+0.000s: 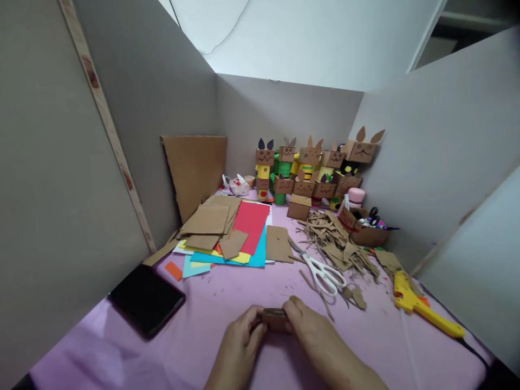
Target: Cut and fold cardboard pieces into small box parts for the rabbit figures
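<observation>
Near the front of the table, a small brown cardboard piece [276, 320] is held between both hands, its narrow top edge facing up. My left hand [242, 338] grips its left end with thumb and fingers. At the other end, my right hand [306, 325] is closed on it, fingers pressed along the edge. White-handled scissors [325, 275] lie partly open beyond my right hand. A flat cardboard rectangle [279, 244] rests left of the scissors. Farther left, cut cardboard sheets [207, 219] lie on and beside red paper [252, 222] and blue paper [258, 254].
A black tablet [147, 300] lies at left, a yellow glue gun [426, 311] with its cord at right. Cardboard scraps [335, 238] are heaped before a box of tools [365, 230]. Cardboard animal figures [311, 157] stand at the back. Grey panels [284, 108] enclose the purple-covered table [195, 346].
</observation>
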A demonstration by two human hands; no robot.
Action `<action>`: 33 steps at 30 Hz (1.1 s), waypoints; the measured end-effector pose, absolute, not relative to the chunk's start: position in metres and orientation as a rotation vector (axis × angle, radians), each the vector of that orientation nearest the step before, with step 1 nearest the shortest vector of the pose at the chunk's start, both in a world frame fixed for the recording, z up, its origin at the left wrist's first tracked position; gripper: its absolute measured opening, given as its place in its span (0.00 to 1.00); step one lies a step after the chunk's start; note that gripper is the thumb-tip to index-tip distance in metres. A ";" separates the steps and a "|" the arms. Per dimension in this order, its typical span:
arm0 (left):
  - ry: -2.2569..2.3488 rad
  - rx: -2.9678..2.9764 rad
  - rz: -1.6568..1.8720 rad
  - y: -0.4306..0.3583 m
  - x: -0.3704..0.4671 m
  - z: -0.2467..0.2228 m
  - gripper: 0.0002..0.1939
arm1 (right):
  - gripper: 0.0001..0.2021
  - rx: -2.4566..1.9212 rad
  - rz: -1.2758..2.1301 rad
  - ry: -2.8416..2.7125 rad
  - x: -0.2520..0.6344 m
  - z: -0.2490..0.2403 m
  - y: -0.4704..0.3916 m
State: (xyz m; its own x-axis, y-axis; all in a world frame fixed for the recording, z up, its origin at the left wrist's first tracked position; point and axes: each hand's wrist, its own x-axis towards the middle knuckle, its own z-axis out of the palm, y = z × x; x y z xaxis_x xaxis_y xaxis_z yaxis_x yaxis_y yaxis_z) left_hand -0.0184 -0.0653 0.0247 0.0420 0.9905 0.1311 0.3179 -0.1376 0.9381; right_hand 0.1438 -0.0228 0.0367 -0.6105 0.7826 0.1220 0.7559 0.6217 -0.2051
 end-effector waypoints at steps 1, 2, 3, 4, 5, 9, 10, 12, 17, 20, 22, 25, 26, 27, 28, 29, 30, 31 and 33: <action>1.354 1.565 1.125 -0.066 -0.018 0.025 0.11 | 0.12 -1.259 0.208 -2.638 0.145 0.036 -0.023; 1.359 1.570 1.123 -0.067 -0.018 0.025 0.11 | 0.12 -1.247 0.219 -2.634 0.146 0.036 -0.023; 1.377 1.579 1.121 -0.067 -0.017 0.025 0.11 | 0.11 -1.237 0.229 -2.632 0.147 0.037 -0.023; 1.402 1.594 1.124 -0.068 -0.017 0.026 0.11 | 0.11 -1.226 0.237 -2.632 0.148 0.039 -0.023; 1.428 1.613 1.128 -0.069 -0.017 0.026 0.11 | 0.11 -1.209 0.237 -2.637 0.148 0.041 -0.024; 1.465 1.666 1.098 -0.070 -0.017 0.024 0.11 | 0.12 -1.171 0.363 -2.586 0.148 0.043 -0.026; 1.465 1.663 1.085 -0.070 -0.017 0.023 0.11 | 0.11 -1.169 0.407 -2.564 0.148 0.042 -0.027; 1.459 1.646 1.076 -0.070 -0.018 0.021 0.11 | 0.10 -1.183 0.464 -2.533 0.147 0.040 -0.027; 1.373 1.647 1.104 -0.071 -0.020 0.020 0.12 | 0.11 -1.215 0.454 -2.542 0.145 0.037 -0.029; 1.335 1.660 1.107 -0.071 -0.020 0.022 0.12 | 0.10 -1.149 0.452 -2.497 0.146 0.034 -0.029; 1.352 1.682 1.108 -0.070 -0.019 0.027 0.12 | 0.10 -1.112 0.466 -2.464 0.147 0.031 -0.028; 1.468 1.869 1.050 -0.069 -0.017 0.040 0.14 | 0.08 -1.049 0.526 -2.382 0.151 0.026 -0.028; 1.529 1.974 1.000 -0.069 -0.015 0.046 0.14 | 0.07 -1.011 0.574 -2.320 0.152 0.025 -0.028; 1.593 2.087 0.920 -0.069 -0.012 0.053 0.14 | 0.06 -0.964 0.629 -2.249 0.153 0.024 -0.028; 1.651 2.195 0.824 -0.069 -0.009 0.060 0.14 | 0.06 -0.913 0.685 -2.176 0.155 0.023 -0.029; 1.700 2.289 0.715 -0.068 -0.005 0.067 0.16 | 0.06 -0.872 0.738 -2.106 0.156 0.022 -0.029; 1.730 2.368 0.595 -0.067 0.000 0.073 0.17 | 0.06 -0.845 0.781 -2.051 0.157 0.021 -0.029; 1.748 2.428 0.483 -0.066 0.005 0.079 0.19 | 0.06 -0.837 0.809 -2.013 0.158 0.019 -0.029; 1.746 2.506 0.299 -0.062 0.017 0.086 0.20 | 0.08 -0.854 0.859 -1.963 0.160 0.016 -0.029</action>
State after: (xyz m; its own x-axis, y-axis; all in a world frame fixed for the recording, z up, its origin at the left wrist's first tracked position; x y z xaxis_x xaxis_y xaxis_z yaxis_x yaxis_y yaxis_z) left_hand 0.0167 -0.0623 0.0863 0.3344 0.9351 0.1173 0.9209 -0.3506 0.1702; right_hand 0.1600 -0.0293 0.0158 -0.4423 0.8024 0.4007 0.2503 0.5395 -0.8039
